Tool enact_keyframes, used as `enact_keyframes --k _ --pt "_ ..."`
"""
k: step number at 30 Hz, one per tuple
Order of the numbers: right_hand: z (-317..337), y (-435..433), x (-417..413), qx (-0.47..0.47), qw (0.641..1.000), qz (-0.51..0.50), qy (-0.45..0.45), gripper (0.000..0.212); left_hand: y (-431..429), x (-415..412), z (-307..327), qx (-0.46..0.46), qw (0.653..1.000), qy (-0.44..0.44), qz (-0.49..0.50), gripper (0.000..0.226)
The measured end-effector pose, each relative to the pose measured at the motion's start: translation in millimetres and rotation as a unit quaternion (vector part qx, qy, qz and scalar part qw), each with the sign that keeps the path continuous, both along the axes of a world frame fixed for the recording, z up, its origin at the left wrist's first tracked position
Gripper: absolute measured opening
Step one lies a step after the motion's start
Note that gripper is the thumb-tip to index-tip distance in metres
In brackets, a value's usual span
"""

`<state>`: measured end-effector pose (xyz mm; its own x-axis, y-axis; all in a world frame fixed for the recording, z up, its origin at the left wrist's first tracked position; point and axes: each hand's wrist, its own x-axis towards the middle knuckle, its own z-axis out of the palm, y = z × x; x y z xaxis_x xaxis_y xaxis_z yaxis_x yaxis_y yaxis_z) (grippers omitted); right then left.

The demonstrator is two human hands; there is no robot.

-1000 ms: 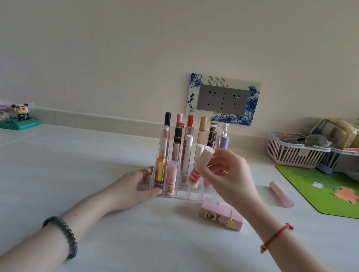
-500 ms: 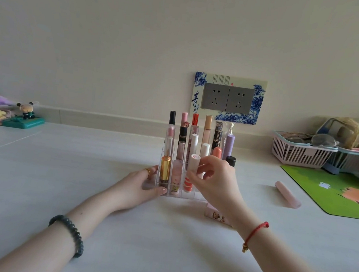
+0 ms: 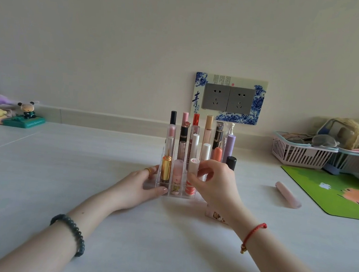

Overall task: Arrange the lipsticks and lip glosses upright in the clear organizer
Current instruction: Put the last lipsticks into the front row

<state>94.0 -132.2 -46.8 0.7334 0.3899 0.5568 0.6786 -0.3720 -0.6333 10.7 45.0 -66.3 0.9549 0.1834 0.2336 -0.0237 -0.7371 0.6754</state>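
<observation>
The clear organizer stands mid-table with several lipsticks and glosses upright in its tiered slots. My left hand rests against its left front corner, thumb on the base. My right hand pinches a white-capped, red-striped lip balm that stands upright in a front-row slot beside a pink cartoon tube and a gold lipstick. A pink boxed lipstick lies on the table under my right wrist, mostly hidden. A loose pink tube lies to the right.
A green mat covers the right side of the table. Behind it stand a pink basket and a blue one with pouches. Small figurines sit at the far left by the wall. A wall socket plate is behind the organizer.
My right hand has lowered the striped lip balm from above the organizer down into a front-row slot, turning it upright. My left hand has stayed on the organizer's left corner.
</observation>
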Motion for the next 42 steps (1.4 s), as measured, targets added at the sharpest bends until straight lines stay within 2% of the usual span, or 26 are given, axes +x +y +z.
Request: enact_keyframes --k 6,17,22,25,27,31,37,42 --pt "0 0 0 -0.004 1.000 0.002 0.004 0.010 1 1 -1 0.000 1.000 0.007 0.003 0.056" --pt "2 -4 -2 -0.020 1.000 0.001 -0.017 0.023 1 0 -1 -0.003 1.000 0.007 0.006 0.054" --pt "21 -26 5 0.003 1.000 0.011 -0.020 0.020 1 1 -1 0.001 1.000 0.011 0.008 0.057" --pt "38 -52 15 0.035 0.999 0.011 -0.023 0.010 1 2 -1 0.006 1.000 0.008 0.008 0.057" --pt "41 -69 23 0.005 1.000 0.005 -0.022 0.006 1 1 -1 0.007 1.000 0.007 0.011 0.056" --pt "35 -97 32 -0.116 0.993 -0.006 0.003 0.005 1 1 -1 0.005 1.000 0.009 0.012 0.055" --pt "36 -95 18 -0.231 0.967 0.102 -0.009 0.010 2 1 -2 0.006 1.000 0.010 0.016 0.061" --pt "31 -96 18 -0.320 0.946 0.024 -0.043 0.012 2 2 -2 0.009 1.000 0.006 0.012 0.059"
